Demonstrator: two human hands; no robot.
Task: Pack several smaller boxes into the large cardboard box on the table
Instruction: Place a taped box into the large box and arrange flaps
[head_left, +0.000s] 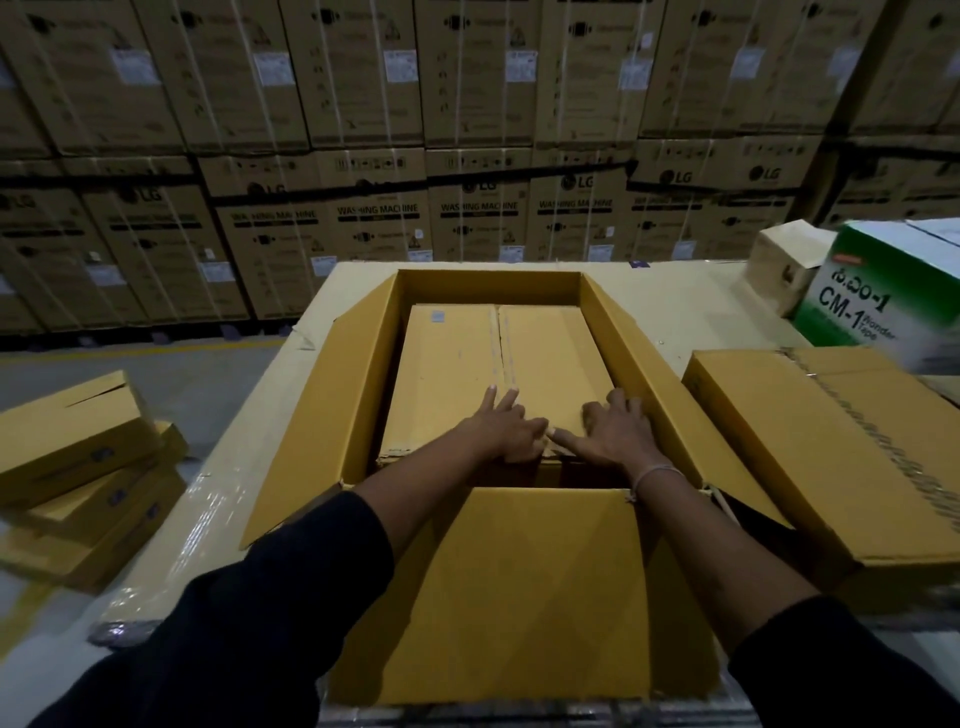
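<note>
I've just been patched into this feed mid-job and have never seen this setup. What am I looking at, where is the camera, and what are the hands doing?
There is no machine here: a person packs with two bare hands. The single picture comes from a camera worn on the head, looking forward and down.

In the middle is the large cardboard box, flaps open, standing on the table. A smaller box already lies inside it. The left hand and the right hand both rest on its near end, fingers mostly straight, pressing rather than gripping.

On the table to the right lie another brown carton and a green and white tape box. To the left, beside the table, is a stack of flat boxes. Behind stands a wall of washing machine cartons.
</note>
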